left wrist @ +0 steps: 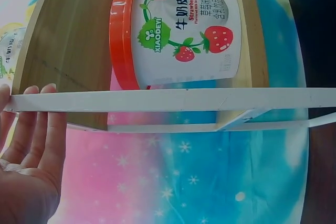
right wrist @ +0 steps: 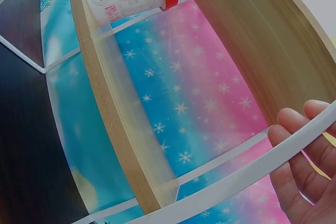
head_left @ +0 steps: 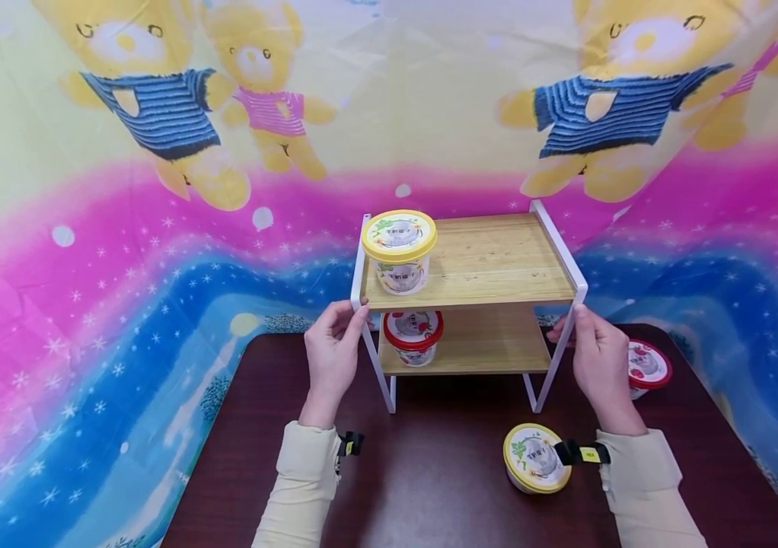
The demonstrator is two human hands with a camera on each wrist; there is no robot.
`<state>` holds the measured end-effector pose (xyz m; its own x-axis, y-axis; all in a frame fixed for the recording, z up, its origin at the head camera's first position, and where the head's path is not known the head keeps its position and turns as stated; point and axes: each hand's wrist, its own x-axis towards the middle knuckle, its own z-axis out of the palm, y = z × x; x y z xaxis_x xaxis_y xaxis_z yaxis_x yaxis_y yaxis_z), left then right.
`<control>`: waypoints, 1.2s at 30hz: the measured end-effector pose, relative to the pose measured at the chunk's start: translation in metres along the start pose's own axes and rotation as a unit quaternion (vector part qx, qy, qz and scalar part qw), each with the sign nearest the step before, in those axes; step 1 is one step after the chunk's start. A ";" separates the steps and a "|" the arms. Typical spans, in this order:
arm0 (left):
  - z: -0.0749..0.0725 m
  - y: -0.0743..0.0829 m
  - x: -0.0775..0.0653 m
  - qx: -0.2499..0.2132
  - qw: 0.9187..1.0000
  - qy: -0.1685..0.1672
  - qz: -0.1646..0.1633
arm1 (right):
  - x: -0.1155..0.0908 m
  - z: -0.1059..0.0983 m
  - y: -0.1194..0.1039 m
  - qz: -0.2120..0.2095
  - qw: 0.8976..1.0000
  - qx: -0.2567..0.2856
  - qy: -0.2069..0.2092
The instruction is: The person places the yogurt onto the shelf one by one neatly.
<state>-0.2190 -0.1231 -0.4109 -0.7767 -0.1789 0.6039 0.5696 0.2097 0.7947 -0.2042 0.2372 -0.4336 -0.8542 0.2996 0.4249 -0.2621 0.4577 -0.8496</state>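
A two-tier shelf with wooden boards [head_left: 492,259] and a white metal frame [left wrist: 210,99] stands in the middle of the head view. My left hand [head_left: 333,358] grips the frame's left upright just under the top board. At the opposite side, my right hand [head_left: 600,365] holds the right upright, its fingertips [right wrist: 286,135] curled behind the bar. A yellow-lidded tub [head_left: 399,251] sits at the left of the top board. Below it, on the lower board, is a red-lidded strawberry tub [left wrist: 178,40], upright near the left side.
Another yellow-lidded tub [head_left: 536,460] stands on the dark table [head_left: 430,487] in front of the shelf, by my right wrist. A second red-lidded tub [head_left: 648,365] is right of the shelf, partly behind my right hand. A bear-printed cloth [head_left: 396,137] hangs behind the table.
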 end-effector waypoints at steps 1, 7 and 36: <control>0.000 0.000 0.000 -0.003 1.000 0.001 -0.002 | 0.000 0.000 0.000 -0.001 1.000 0.001 0.000; 0.002 0.008 0.003 0.002 1.000 0.004 -0.006 | 0.000 0.000 0.001 -0.004 1.000 -0.002 0.004; 0.002 0.040 0.005 0.028 1.000 -0.001 0.010 | -0.002 -0.004 -0.003 -0.008 1.000 -0.010 -0.018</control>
<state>-0.2002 -0.1140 -0.3762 -0.7651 -0.1729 0.6202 0.5700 0.2662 0.7773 -0.2001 0.2386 -0.4301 -0.8659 0.2619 0.4263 -0.2668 0.4792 -0.8362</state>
